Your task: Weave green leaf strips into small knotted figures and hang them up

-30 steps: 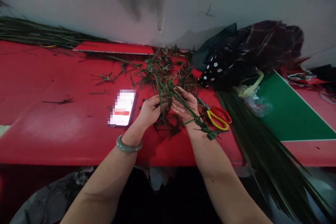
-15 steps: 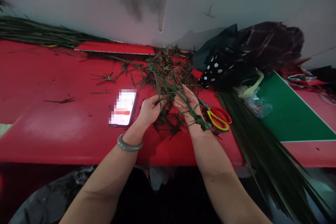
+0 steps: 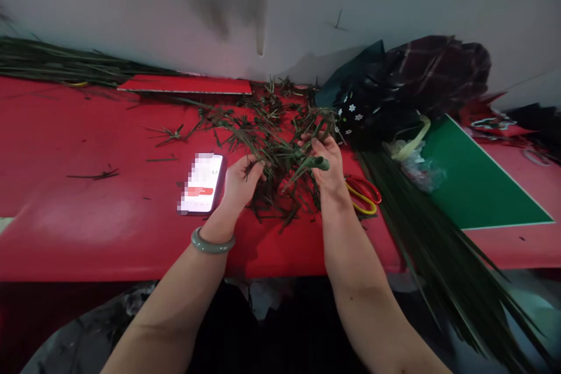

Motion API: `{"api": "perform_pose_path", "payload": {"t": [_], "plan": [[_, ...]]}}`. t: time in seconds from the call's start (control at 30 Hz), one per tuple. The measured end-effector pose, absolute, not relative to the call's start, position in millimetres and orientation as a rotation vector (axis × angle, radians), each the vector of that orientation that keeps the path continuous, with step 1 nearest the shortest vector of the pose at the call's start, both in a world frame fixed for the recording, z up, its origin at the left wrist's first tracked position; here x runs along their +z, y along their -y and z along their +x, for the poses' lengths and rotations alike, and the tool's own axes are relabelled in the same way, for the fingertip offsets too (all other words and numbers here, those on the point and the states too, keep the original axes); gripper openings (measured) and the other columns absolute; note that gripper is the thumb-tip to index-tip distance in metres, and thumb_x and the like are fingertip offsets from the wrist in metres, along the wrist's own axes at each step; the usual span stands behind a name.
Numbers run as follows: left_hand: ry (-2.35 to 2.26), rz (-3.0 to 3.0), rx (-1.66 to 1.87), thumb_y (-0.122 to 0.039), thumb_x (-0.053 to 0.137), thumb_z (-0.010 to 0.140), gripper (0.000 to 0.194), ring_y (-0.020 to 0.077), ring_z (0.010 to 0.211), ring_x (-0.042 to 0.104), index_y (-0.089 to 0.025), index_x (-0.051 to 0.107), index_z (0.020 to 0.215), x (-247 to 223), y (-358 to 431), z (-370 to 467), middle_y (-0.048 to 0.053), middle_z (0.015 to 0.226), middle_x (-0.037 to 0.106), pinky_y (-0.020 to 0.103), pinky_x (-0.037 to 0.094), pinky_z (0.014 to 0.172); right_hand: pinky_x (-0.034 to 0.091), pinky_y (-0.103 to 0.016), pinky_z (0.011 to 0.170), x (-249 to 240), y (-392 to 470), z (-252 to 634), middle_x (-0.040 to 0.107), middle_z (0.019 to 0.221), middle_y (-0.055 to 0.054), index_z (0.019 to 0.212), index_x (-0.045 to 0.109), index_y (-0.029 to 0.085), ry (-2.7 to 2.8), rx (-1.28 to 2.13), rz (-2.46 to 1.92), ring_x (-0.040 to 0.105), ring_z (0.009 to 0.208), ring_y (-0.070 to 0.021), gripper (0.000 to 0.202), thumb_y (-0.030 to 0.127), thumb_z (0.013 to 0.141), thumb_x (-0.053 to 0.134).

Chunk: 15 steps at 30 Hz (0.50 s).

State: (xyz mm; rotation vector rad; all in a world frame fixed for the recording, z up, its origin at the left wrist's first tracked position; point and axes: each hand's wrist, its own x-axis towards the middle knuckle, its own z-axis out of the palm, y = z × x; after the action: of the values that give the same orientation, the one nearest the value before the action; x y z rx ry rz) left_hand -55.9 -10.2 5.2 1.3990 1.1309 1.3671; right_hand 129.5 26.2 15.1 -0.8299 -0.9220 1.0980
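Between my two hands is a piece of woven green leaf strips (image 3: 316, 162), with a rolled, knotted end facing me and loose ends spreading to the left. My right hand (image 3: 331, 163) is closed around its strips from the right side. On the left, my left hand (image 3: 241, 184) pinches thin leaf strips at its fingertips, and a grey-green bangle (image 3: 213, 242) circles that wrist. Beneath and behind the hands lies a tangle of cut leaf scraps (image 3: 267, 123), which blends with the held strips. Scissors with red and yellow handles (image 3: 366, 194) lie partly hidden beside my right wrist.
A lit phone (image 3: 202, 184) lies left of my left hand on the red table (image 3: 109, 228). Long leaves (image 3: 421, 228) hang over the front edge at right. Dark bags (image 3: 429, 76) and a clear plastic bag (image 3: 423, 169) stand right. More leaves (image 3: 56, 61) lie back left.
My right hand has turned and risen slightly, bringing the knotted end up from over its wrist to beside the fingers. My left hand keeps its pinch. The view has shifted a little.
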Motion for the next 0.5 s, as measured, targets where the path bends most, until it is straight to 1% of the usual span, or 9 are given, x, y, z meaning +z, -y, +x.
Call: {"api": "perform_pose_path", "payload": {"t": [0.07,0.13,0.2,0.27,0.33,0.4,0.5], "plan": [[-1.112,1.428,1.347,-0.028,0.055,0.076,0.014,0.0077,0.048,0.051,-0.016,0.061,0.080,4,11,-55,-0.003,0.056,0.057,0.019,0.041,0.048,0.048,-0.021,0.059,14,-27,123,0.061,0.070,0.005,0.077,0.053,0.022,0.886,1.083,-0.858,0.057,0.062,-0.0078,0.022,0.032,0.064,0.067],[-1.080,1.485,1.317,-0.028,0.055,0.076,0.015,0.0087,0.053,0.054,-0.016,0.063,0.083,2,11,-53,0.000,0.065,0.062,0.021,0.043,0.051,0.047,-0.021,0.059,13,-26,114,0.058,0.063,0.007,0.073,0.053,0.022,0.860,1.116,-0.870,0.055,0.057,-0.0067,0.023,0.032,0.060,0.069],[-1.033,1.593,1.296,-0.027,0.055,0.076,0.015,0.0110,0.068,0.059,-0.017,0.064,0.084,0,11,-52,0.003,0.083,0.065,0.023,0.047,0.062,0.047,-0.021,0.060,10,-23,102,0.057,0.061,0.007,0.072,0.055,0.022,0.875,1.203,-0.852,0.054,0.056,-0.0065,0.024,0.032,0.058,0.071],[-0.990,1.721,1.287,-0.025,0.055,0.077,0.014,0.0134,0.082,0.059,-0.018,0.065,0.082,-2,11,-51,0.005,0.094,0.064,0.026,0.048,0.073,0.047,-0.021,0.063,7,-20,91,0.060,0.065,0.006,0.074,0.057,0.021,0.942,1.296,-0.836,0.056,0.062,-0.0079,0.025,0.032,0.057,0.071],[-0.995,1.812,1.284,-0.024,0.054,0.077,0.013,0.0141,0.085,0.059,-0.018,0.065,0.080,-3,10,-52,0.005,0.092,0.064,0.027,0.047,0.076,0.048,-0.023,0.069,3,-17,83,0.061,0.070,0.004,0.077,0.059,0.020,1.019,1.340,-0.839,0.057,0.068,-0.0097,0.026,0.032,0.057,0.071],[-1.054,1.858,1.302,-0.022,0.053,0.077,0.013,0.0137,0.081,0.059,-0.017,0.065,0.078,-2,10,-53,0.005,0.085,0.064,0.026,0.047,0.073,0.048,-0.025,0.073,0,-15,78,0.062,0.074,0.004,0.080,0.059,0.020,1.054,1.342,-0.856,0.057,0.071,-0.0106,0.029,0.033,0.057,0.070],[-1.157,1.891,1.327,-0.020,0.053,0.075,0.012,0.0127,0.074,0.058,-0.016,0.064,0.075,1,9,-54,0.004,0.080,0.064,0.025,0.047,0.069,0.048,-0.025,0.073,0,-14,76,0.061,0.075,0.004,0.082,0.057,0.020,1.053,1.330,-0.896,0.056,0.070,-0.0107,0.030,0.034,0.058,0.070]]}}
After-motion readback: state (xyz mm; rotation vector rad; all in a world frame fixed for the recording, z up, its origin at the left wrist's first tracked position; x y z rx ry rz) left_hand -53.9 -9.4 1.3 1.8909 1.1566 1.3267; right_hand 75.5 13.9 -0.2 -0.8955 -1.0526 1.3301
